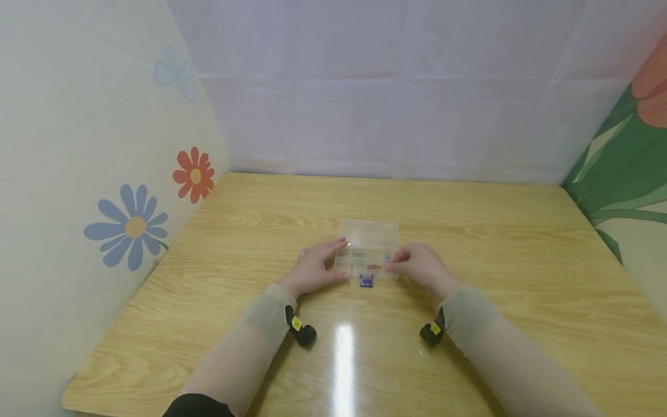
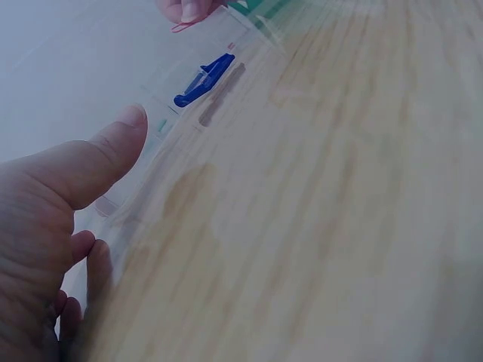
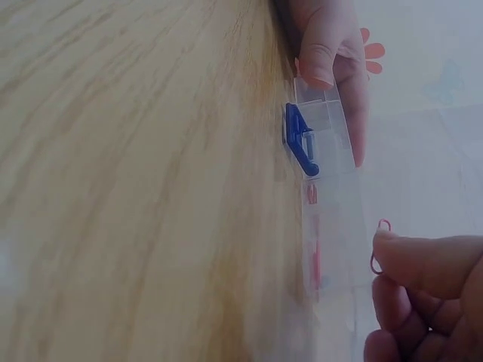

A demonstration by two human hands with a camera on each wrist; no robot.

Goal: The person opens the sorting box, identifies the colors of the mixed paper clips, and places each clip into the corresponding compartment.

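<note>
A clear plastic compartment box (image 1: 358, 267) lies on the table with its clear lid (image 1: 369, 233) folded back. On its front is a blue latch (image 3: 300, 141). My left hand (image 1: 316, 267) holds the box's left end, thumb at the front and fingers toward the back. With thumb and forefinger, my right hand (image 1: 419, 267) pinches a small red wire loop, which looks like a paper clip (image 3: 375, 262), above the right compartments. Red pieces (image 3: 317, 253) lie inside the box on that side. Green bits (image 1: 358, 253) show in a left compartment, too small to tell apart.
The wooden table (image 1: 250, 202) runs back to a white cloth wall (image 1: 333, 116). Flower-patterned panels stand at the left and right. A black wrist camera (image 1: 307, 335) sits at the left wrist and another wrist camera (image 1: 431, 333) at the right.
</note>
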